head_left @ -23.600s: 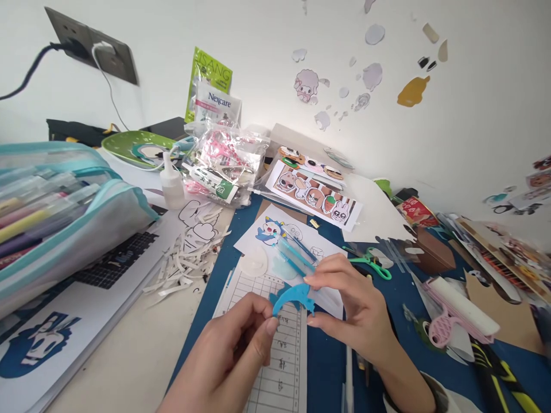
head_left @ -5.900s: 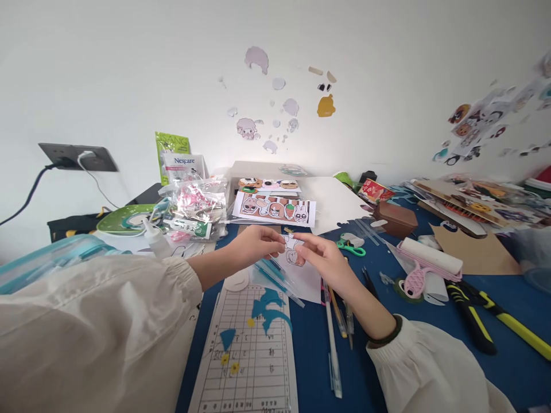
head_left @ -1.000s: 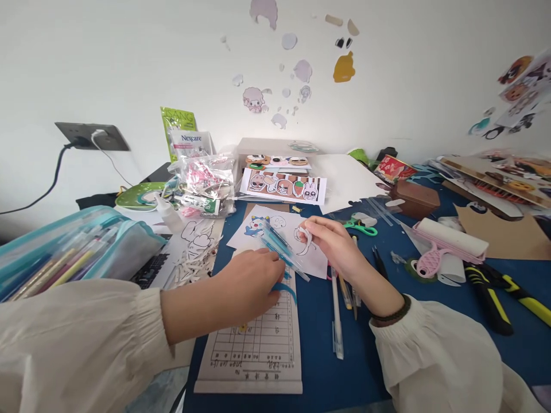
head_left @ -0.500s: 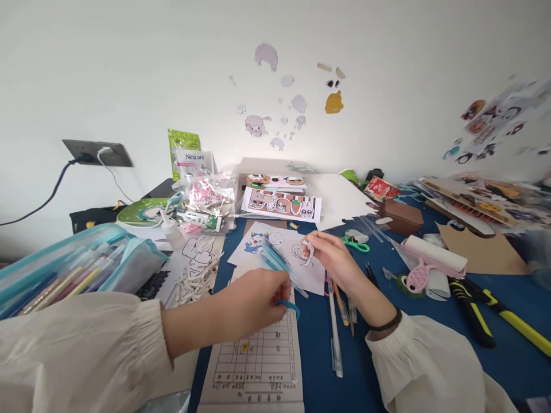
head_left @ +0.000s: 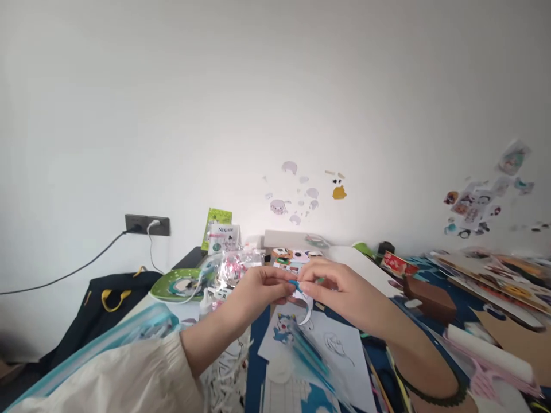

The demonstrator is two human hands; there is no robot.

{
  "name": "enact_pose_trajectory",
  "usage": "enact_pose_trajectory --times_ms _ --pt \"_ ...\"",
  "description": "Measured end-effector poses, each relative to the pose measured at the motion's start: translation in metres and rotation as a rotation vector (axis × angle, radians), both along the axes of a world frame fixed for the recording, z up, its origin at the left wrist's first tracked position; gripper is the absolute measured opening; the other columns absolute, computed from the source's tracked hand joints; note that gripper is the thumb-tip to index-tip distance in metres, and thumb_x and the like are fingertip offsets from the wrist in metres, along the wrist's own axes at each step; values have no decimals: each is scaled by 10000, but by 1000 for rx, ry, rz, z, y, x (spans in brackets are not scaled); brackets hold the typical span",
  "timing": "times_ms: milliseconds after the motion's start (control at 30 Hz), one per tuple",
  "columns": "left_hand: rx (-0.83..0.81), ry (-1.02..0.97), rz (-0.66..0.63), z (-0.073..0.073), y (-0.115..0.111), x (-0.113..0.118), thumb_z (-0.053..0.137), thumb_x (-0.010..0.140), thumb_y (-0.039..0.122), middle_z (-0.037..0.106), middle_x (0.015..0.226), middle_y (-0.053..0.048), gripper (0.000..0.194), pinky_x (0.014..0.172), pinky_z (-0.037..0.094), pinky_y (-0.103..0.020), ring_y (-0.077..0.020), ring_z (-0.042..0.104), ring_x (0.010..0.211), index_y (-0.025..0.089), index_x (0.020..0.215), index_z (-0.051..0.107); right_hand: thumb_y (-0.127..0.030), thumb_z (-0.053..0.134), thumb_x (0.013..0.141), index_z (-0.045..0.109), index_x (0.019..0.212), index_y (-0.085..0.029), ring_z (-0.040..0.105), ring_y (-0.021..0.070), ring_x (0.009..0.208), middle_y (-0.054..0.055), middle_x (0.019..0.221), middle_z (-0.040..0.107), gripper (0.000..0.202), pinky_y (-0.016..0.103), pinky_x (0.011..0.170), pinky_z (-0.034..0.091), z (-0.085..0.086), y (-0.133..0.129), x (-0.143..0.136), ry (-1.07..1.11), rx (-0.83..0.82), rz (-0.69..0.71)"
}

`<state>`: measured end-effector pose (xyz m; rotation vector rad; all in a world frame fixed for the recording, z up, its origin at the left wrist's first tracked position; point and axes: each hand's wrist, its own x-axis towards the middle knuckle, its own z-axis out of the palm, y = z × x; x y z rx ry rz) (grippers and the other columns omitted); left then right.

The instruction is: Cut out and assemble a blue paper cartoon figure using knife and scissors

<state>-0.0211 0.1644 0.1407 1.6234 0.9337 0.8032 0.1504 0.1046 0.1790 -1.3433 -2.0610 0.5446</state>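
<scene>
My left hand (head_left: 267, 287) is closed in a pinch on a small blue strip (head_left: 295, 284), most of it hidden by the fingers. Beside it, fingertips nearly touching, my right hand (head_left: 327, 281) pinches a curved white paper piece (head_left: 307, 312) that hangs below the fingers. Both hands are raised above the table. Under them lies a white sheet with drawings (head_left: 340, 335), including a blue cartoon figure (head_left: 284, 328). A clear bag with blue contents (head_left: 312, 355) rests across that sheet. Nearer me a blue cutout (head_left: 318, 398) lies on a ruled form (head_left: 278, 390).
At left are a turquoise pencil bag (head_left: 155, 315), a green plate (head_left: 176, 289) and white paper scraps (head_left: 228, 367). To the right sit a brown box (head_left: 430, 298), a lint roller (head_left: 491, 353) and stacked cardboard (head_left: 499, 281). Paper cutouts (head_left: 340, 193) are stuck on the wall.
My view has tilted up. Both hands have risen and come together, bringing the blue strip up to the white paper piece. A blue cutout now shows on the ruled form.
</scene>
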Motion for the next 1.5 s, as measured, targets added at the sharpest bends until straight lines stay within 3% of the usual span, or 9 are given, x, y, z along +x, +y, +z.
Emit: enact_pose_trajectory --times_ms 167,267,367,500,667,867,1000,1167,1500 --pt "-8 -77 19 10 -4 -25 682 807 268 769 768 -20 120 804 565 -330 -175 728 826 208 901 726 -364 490 926 548 690 -226 526 185 788 31 907 562 280 302 637 378 -2 5 -8 -7 17 9" --pt "-9 -91 21 16 -14 -30 695 787 271 771 766 -13 127 791 570 -330 -180 724 813 211 888 742 -334 485 916 523 670 -218 484 161 691 8 756 529 276 285 586 347 -7 5 -10 -5 -29 45" --pt "4 -73 34 23 -28 -28 700 770 290 767 758 -7 144 754 579 -328 -183 710 777 211 878 754 -341 505 897 498 636 -213 391 136 590 -19 628 448 291 272 525 305 -8 0 -9 43 -43 59" --pt "48 -58 30 32 -45 -22 658 796 323 779 886 -15 202 757 579 -321 -179 687 803 225 932 771 -361 505 909 507 638 -216 364 129 557 -18 609 450 307 270 480 272 -3 -10 -3 82 25 103" --pt "3 -117 -7 40 -46 -5 620 834 292 766 856 -15 211 791 565 -325 -147 664 730 233 961 778 -351 502 922 507 632 -218 394 132 552 -16 605 471 319 276 498 296 4 -16 14 61 119 80" --pt "-87 -256 -109 30 -27 15 681 811 268 770 876 -16 165 737 561 -280 -121 671 678 235 936 784 -337 501 930 524 637 -218 402 128 544 -14 614 495 317 266 468 271 5 -16 28 -20 113 -10" --pt "-143 -331 -155 19 -19 10 790 732 333 770 848 8 162 695 553 -224 -95 650 659 271 882 797 -310 499 933 560 685 -228 467 134 603 -14 665 545 269 255 515 328 2 -13 23 -52 93 -10" --pt "-198 -381 -229 16 -14 -2 834 696 376 773 825 22 167 663 558 -189 -84 675 650 287 834 802 -323 511 935 561 685 -234 492 125 581 -23 653 572 270 243 509 351 -1 -10 16 -54 150 2" --pt "-220 -305 -192 8 -10 -3 824 707 395 753 750 10 186 647 577 -187 -118 702 676 222 757 777 -313 527 943 578 682 -225 449 100 494 -40 572 554 280 230 447 302 -4 -13 13 -136 223 16"
